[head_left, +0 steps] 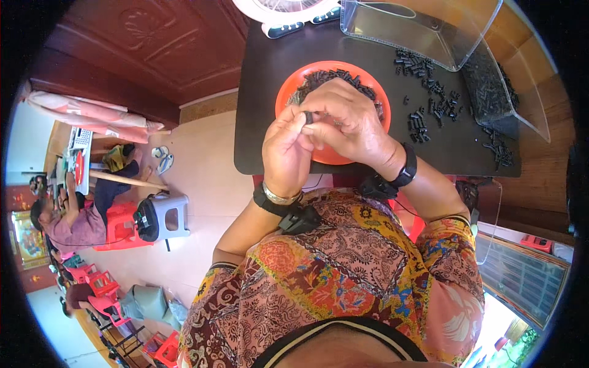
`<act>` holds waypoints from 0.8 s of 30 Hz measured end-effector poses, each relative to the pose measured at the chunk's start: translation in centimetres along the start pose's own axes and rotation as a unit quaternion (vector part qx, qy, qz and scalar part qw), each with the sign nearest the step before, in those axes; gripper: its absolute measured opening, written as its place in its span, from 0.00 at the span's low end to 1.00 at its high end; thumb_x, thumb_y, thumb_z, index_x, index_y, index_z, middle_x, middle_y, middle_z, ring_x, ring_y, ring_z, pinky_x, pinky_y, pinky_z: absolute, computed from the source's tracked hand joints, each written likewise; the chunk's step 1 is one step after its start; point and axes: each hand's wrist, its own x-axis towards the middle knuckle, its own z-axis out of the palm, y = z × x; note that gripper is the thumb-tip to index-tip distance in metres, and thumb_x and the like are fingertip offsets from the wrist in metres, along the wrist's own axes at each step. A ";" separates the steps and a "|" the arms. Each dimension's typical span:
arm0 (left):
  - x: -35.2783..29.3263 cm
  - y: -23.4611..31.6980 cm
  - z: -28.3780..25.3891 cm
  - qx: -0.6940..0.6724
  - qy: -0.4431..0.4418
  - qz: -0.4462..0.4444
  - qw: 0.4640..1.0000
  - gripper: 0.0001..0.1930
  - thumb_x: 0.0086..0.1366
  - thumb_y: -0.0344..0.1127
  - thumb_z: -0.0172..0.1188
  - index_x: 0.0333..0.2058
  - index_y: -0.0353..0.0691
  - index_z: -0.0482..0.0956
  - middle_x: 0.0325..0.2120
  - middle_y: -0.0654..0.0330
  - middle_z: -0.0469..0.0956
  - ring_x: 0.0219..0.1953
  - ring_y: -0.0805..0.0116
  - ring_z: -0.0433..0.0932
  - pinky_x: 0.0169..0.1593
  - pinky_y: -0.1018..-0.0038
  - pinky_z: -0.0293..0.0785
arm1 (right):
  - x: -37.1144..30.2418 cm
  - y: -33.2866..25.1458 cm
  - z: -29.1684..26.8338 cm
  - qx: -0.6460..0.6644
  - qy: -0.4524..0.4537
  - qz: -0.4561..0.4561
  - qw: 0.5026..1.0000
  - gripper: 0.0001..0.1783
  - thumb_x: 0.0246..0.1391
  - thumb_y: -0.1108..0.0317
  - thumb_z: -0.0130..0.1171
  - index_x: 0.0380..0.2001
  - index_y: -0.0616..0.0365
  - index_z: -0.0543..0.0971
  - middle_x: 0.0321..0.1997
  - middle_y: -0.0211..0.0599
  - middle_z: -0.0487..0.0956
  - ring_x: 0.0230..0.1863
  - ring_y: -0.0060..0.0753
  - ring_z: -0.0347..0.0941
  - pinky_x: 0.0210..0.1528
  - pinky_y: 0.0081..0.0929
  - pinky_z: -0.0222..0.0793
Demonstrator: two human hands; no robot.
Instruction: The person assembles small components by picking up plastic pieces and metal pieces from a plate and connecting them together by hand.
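Over an orange-red round basin (283, 98), my two hands meet with a small black cylindrical part (308, 117) between their fingertips. My left hand (287, 144) pinches it from the left between thumb and forefinger. From the right, my right hand (350, 119) has its thumb and fingers at the same piece; the bent fingers partly hide the contact. Many small black parts (319, 80) fill the far side of the basin. More loose black parts (435, 98) lie scattered on the dark table (261, 80) to the right.
A clear plastic bin (417, 37) stands at the table's far right, near another clear box (491, 92) full of black parts. A white round object (285, 9) with dark feet is at the far edge. People sit working at the left, near a grey stool (169, 218).
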 end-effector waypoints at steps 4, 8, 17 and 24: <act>0.2 -0.5 -0.3 0.003 -0.008 -0.007 1.000 0.11 0.67 0.35 0.48 0.41 0.33 0.72 0.34 0.60 0.75 0.32 0.73 0.73 0.34 0.78 0.69 | -0.1 0.4 -0.1 -0.046 0.026 -0.050 0.997 0.12 0.38 0.71 0.63 0.30 0.58 0.77 0.31 0.37 0.77 0.36 0.44 0.74 0.41 0.36 0.71; 0.2 -0.2 -0.7 0.012 -0.047 0.013 0.999 0.14 0.68 0.34 0.44 0.45 0.31 0.72 0.36 0.58 0.74 0.35 0.72 0.73 0.40 0.76 0.68 | -0.2 0.1 -0.1 -0.047 0.025 -0.042 0.998 0.14 0.38 0.72 0.65 0.32 0.58 0.77 0.34 0.37 0.77 0.38 0.43 0.74 0.43 0.36 0.72; 0.1 0.9 0.3 0.091 -0.032 0.045 0.994 0.11 0.69 0.37 0.45 0.35 0.34 0.70 0.28 0.59 0.70 0.27 0.70 0.70 0.32 0.75 0.66 | 1.1 -3.2 -9.1 -0.304 0.096 -0.063 0.946 0.18 0.34 0.67 0.72 0.34 0.55 0.80 0.34 0.35 0.80 0.38 0.40 0.76 0.42 0.34 0.72; 0.1 2.6 -1.4 0.160 -0.018 0.100 0.982 0.11 0.69 0.38 0.45 0.34 0.34 0.69 0.25 0.60 0.69 0.26 0.71 0.69 0.32 0.77 0.65 | 1.8 -2.2 -25.5 -0.579 0.217 0.099 0.780 0.26 0.43 0.73 0.59 0.51 0.59 0.75 0.52 0.50 0.73 0.53 0.52 0.69 0.55 0.36 0.66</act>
